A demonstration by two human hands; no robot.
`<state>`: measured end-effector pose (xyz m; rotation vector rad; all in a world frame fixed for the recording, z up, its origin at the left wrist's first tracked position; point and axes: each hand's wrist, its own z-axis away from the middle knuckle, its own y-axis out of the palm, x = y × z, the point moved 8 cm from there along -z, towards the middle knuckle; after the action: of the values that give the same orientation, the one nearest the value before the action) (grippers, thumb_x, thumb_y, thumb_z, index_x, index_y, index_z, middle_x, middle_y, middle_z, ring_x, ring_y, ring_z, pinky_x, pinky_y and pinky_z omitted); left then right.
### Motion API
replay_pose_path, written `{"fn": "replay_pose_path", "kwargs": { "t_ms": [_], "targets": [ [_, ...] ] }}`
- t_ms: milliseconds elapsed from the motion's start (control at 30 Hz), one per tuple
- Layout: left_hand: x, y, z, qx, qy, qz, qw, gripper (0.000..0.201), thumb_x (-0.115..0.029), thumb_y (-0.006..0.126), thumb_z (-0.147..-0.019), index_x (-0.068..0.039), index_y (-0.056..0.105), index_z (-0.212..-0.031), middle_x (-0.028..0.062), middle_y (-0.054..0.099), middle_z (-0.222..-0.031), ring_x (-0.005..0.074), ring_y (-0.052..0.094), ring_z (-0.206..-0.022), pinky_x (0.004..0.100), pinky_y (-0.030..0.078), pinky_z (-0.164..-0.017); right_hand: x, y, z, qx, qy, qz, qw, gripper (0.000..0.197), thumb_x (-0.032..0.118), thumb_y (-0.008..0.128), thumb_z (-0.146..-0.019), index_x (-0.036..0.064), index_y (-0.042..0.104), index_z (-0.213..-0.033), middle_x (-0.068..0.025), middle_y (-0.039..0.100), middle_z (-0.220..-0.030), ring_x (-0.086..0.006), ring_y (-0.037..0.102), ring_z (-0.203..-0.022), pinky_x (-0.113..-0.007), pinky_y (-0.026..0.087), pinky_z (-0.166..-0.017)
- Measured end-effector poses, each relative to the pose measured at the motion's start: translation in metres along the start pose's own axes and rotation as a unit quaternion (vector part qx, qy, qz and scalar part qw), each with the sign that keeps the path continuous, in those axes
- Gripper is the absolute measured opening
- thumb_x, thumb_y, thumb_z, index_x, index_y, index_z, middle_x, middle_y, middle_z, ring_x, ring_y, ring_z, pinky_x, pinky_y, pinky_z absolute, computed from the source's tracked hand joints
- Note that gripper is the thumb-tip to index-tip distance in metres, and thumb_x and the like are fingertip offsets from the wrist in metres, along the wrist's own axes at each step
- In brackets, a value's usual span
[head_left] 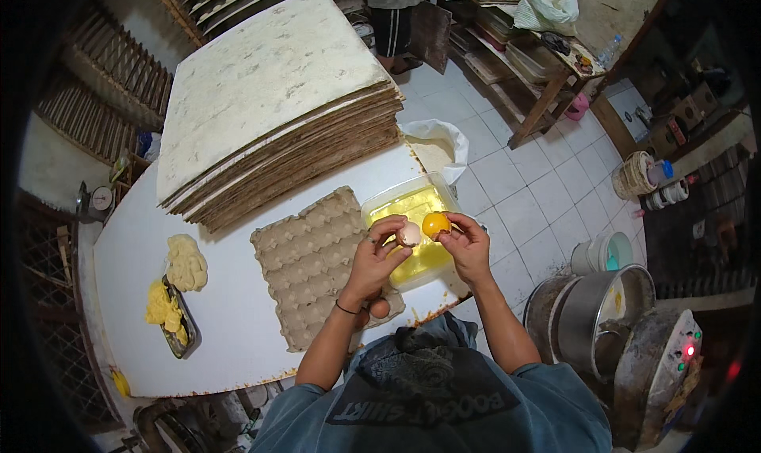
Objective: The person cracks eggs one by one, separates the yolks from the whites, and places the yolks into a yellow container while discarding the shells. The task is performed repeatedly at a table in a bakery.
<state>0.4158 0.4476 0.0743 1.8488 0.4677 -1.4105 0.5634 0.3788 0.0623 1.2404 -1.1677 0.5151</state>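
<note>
My left hand pinches an empty-looking half eggshell, pale inside. Close beside it, my right hand holds the other half, in which an orange yolk sits. Both halves are above a clear plastic tub with yellowish liquid egg white in it. Under my left forearm lies a grey cardboard egg tray, most of its cups bare. A brown egg rests in its near corner, with another partly hidden by my wrist.
A tall stack of floury boards fills the table's far side. Dough and a dark tray of yellow paste lie at left. Beyond the tub stands a white sack. Right of me is a mixer with a metal bowl. A person stands far back.
</note>
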Motion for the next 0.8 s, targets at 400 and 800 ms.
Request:
{"fn": "replay_pose_path", "kwargs": {
  "t_ms": [400, 800],
  "targets": [
    [-0.005, 0.006, -0.001, 0.004, -0.023, -0.084, 0.996, 0.042, 0.001, 0.065, -0.076, -0.005, 0.052, -0.115, 0.0077, 0.042, -0.122, 0.0195, 0.044, -0.116, 0.0305, 0.042, -0.095, 0.006, 0.006, -0.001, 0.035, -0.031, 0.089, 0.995, 0.036, -0.008, 0.059, -0.078, -0.0017, 0.052, -0.113, -0.0118, 0.052, -0.115, -0.0185, 0.054, -0.102, -0.028, 0.048, -0.088],
    [-0.004, 0.002, 0.001, -0.009, -0.027, -0.084, 0.996, 0.043, 0.002, 0.065, -0.075, -0.005, 0.052, -0.115, 0.0075, 0.043, -0.121, 0.0194, 0.044, -0.116, 0.0307, 0.043, -0.094, 0.029, 0.021, -0.004, 0.06, -0.085, 0.246, 0.964, 0.033, -0.006, 0.06, -0.075, -0.0017, 0.057, -0.108, -0.013, 0.054, -0.112, -0.0187, 0.058, -0.099, -0.027, 0.05, -0.084]
  ]
}}
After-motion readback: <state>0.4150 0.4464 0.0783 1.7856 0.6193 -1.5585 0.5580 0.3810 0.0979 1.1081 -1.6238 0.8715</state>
